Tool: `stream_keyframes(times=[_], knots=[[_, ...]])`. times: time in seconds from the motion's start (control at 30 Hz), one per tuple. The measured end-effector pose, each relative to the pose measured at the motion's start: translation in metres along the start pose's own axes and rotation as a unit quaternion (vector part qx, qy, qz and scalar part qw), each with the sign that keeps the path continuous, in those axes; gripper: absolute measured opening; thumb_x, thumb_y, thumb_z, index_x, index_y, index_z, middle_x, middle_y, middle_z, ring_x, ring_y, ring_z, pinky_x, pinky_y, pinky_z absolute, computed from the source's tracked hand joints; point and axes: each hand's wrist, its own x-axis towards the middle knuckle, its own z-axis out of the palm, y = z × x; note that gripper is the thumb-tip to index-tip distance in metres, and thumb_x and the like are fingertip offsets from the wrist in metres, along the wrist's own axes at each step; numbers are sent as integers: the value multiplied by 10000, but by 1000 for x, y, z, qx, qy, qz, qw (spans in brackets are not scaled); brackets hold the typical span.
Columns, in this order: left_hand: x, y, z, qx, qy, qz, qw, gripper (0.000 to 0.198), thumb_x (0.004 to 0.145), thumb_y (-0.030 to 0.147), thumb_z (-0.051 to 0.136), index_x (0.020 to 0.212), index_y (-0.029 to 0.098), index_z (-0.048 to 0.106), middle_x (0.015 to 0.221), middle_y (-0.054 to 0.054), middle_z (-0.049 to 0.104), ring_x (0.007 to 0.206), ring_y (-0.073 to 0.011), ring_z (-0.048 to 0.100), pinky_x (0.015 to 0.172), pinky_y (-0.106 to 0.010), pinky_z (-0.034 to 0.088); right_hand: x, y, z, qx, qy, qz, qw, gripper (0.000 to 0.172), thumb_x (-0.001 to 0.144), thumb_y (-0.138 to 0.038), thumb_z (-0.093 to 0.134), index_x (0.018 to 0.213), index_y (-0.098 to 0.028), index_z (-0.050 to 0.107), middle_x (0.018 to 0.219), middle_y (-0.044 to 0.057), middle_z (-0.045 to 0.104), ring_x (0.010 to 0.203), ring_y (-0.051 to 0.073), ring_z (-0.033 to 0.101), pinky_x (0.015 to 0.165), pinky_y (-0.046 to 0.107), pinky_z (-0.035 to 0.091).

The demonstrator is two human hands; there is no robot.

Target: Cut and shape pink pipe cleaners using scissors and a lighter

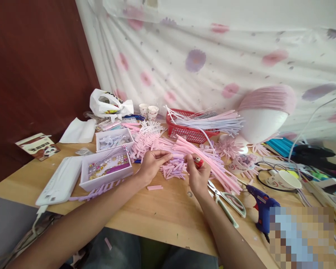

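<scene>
My left hand (151,163) hovers over a heap of short pink pipe-cleaner pieces (173,170), its fingers pinched together on one of them. My right hand (197,173) is closed round a small red lighter (198,162), thumb near its top, close to the left hand's fingertips. A bundle of long pink pipe cleaners (210,160) runs under and behind my right hand. One cut pink piece (155,187) lies loose on the wooden table (156,213) just below my left wrist.
White boxes of beads (106,168) and a white power strip (60,181) lie at the left. Scissors (228,201) and a blue glue gun (261,207) lie at the right. A red basket (189,130), paper cups (148,110) and a foam dome (264,112) stand behind.
</scene>
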Motion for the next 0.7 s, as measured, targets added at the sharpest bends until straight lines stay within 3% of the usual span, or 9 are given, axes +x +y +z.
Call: stream_keyframes(times=[0.13, 0.33, 0.47, 0.7], knots=[[2, -1, -2, -5, 4, 3, 1000, 268, 606, 353, 871, 764, 156, 781, 729, -38, 741, 647, -136, 645, 664, -259, 528, 0, 2, -1, 25, 1, 39, 999, 313, 846, -476, 669, 776, -171, 667, 604, -30, 494, 491, 88, 336, 476, 243, 287], [1, -1, -1, 6, -7, 30, 1000, 219, 605, 303, 871, 746, 163, 781, 740, -30, 737, 674, -131, 640, 683, -251, 520, 0, 2, 3, -4, -17, 29, 999, 328, 831, -488, 685, 748, -175, 640, 581, -43, 465, 498, 94, 359, 474, 241, 304], [1, 0, 0, 13, -3, 37, 999, 206, 601, 298, 867, 733, 165, 779, 718, -29, 729, 650, -135, 629, 680, -268, 520, 1, 2, 3, -3, 12, 45, 999, 386, 839, -521, 667, 680, -177, 593, 564, -42, 453, 491, 94, 366, 467, 241, 300], [1, -2, -1, 30, -9, 50, 998, 186, 621, 291, 850, 742, 165, 788, 739, -39, 740, 683, -150, 643, 703, -275, 518, 0, 3, 3, 15, -9, 57, 998, 367, 817, -519, 692, 730, -170, 620, 551, -53, 429, 470, 88, 338, 452, 241, 292]])
